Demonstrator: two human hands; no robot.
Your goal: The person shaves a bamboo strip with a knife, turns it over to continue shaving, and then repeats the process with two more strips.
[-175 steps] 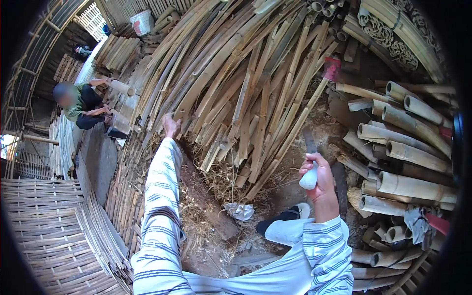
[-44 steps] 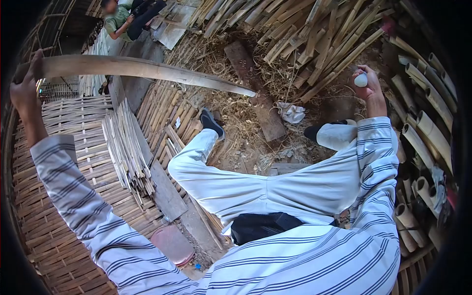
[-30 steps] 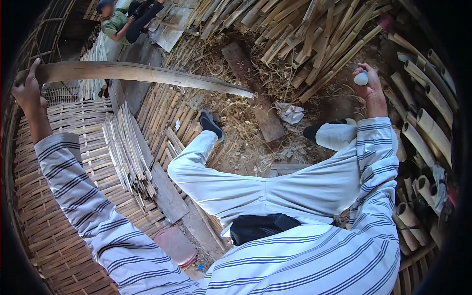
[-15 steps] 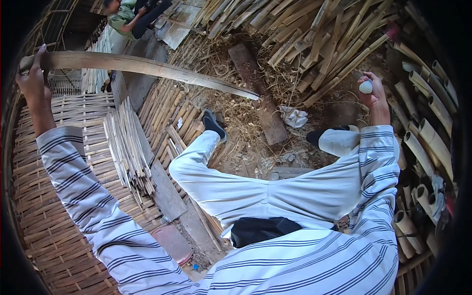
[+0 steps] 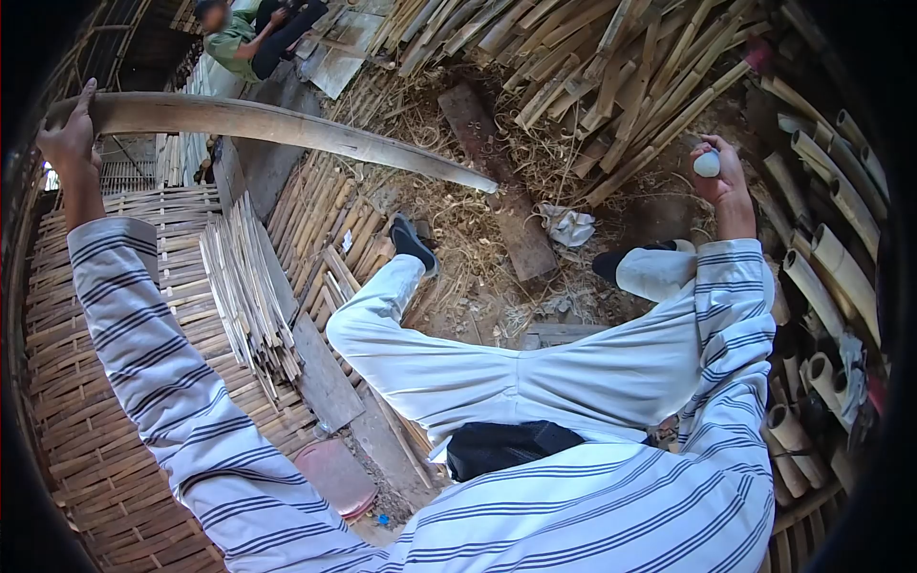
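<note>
My left hand [image 5: 72, 143] is raised at the upper left, its fingers wrapped round the near end of a long split bamboo slat [image 5: 277, 127]. The slat slants down to the right, and its pale far end overlaps a dark wooden plank [image 5: 511, 205] on the ground. Over on the right, my right hand [image 5: 723, 177] is closed round a tool with a white rounded handle end [image 5: 707, 164]. The rest of that tool is hidden by the hand and the viewing angle.
Split bamboo pieces [image 5: 611, 86] are heaped at the back, with bamboo tubes [image 5: 850, 267] along the right. Shavings and a crumpled white bag [image 5: 567, 225] lie near my feet. Thin strips [image 5: 244, 286] rest on a woven bamboo mat [image 5: 124, 382]. A person [image 5: 253, 43] sits at the upper left.
Both hands and the bamboo slat have shifted up slightly in view. Both grips stay the same.
</note>
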